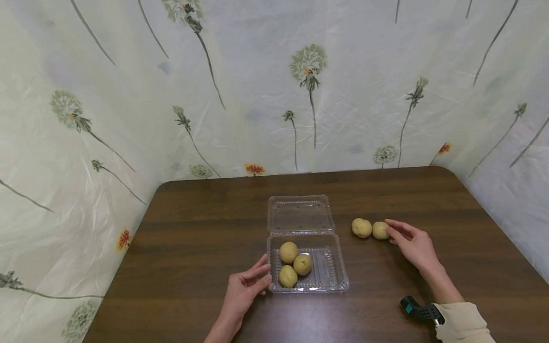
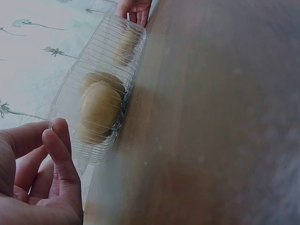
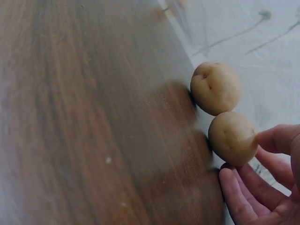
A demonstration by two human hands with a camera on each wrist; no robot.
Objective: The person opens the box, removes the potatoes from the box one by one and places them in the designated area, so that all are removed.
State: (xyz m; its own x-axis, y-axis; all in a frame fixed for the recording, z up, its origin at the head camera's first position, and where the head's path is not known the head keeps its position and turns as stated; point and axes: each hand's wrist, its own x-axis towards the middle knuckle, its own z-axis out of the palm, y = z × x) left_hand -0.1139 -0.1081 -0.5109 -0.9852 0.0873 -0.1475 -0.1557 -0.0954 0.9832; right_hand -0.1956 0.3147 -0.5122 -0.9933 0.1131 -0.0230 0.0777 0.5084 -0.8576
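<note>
Head: clear clamshell box (image 1: pixel 324 269) on the counter (image 1: pixel 201 233), lid (image 1: pixel 300 215) folded back, three potatoes (image 1: pixel 302 265) in its left half. Left grip (image 1: pixel 248 287) pinching the box's left rim. Right of the box: two loose potatoes side by side; right grip (image 1: pixel 412 245) pinching the near potato (image 1: pixel 380 230), far potato (image 1: pixel 361 228) just beside it.
Left wrist: thumb and finger meet on the rim; potatoes show through the ribbed wall.
Right wrist: thumb one side of the near potato, fingers the other.

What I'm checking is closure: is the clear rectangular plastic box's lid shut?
No, the clear plastic lid lies folded back behind the box.
</note>
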